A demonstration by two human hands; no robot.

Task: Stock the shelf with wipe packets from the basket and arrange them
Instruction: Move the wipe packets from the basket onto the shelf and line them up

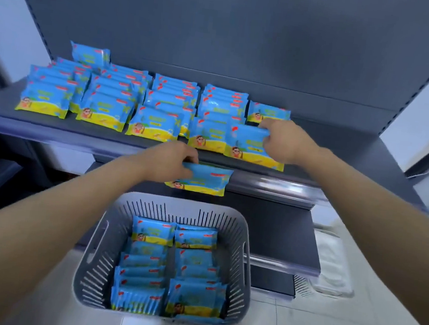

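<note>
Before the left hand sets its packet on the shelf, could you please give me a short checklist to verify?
1. Left hand grips the carried wipe packet: ok.
2. Right hand clear of the stock: not ok, it pinches the front-row packet.
3. Front-row packet sits square: not ok, it overlaps the neighbouring packet.
4. Bare shelf to the right of the rows: ok.
5. Basket holds more packets: ok.
6. Packet seals intact: cannot tell, blurred.
</note>
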